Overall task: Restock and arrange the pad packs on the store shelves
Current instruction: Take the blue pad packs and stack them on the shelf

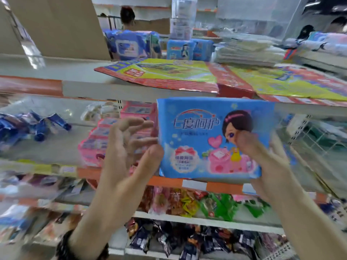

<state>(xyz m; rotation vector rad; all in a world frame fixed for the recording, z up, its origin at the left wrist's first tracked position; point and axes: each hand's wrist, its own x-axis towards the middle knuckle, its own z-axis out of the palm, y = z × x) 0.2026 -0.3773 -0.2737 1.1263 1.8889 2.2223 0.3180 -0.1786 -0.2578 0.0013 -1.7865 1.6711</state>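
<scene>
Holding a blue pad pack (pixel 208 136) upright before the middle shelf (pixel 223 185), the right hand (pixel 262 156) pinches its right edge, thumb pressed on the printed front, fingers hidden behind. The left hand (pixel 127 147) is spread with loose fingers, its thumb tip touching the pack's lower left edge. Just left of the pack, pink packs (pixel 112 136) sit in rows on the same shelf. On the top shelf (pixel 56 72) lie flattened cartons (pixel 169 76), with more blue packs (pixel 187 49) standing behind. Snack bags (pixel 187 203) fill the lower shelves. A dark bracelet (pixel 65 246) circles the left wrist.
</scene>
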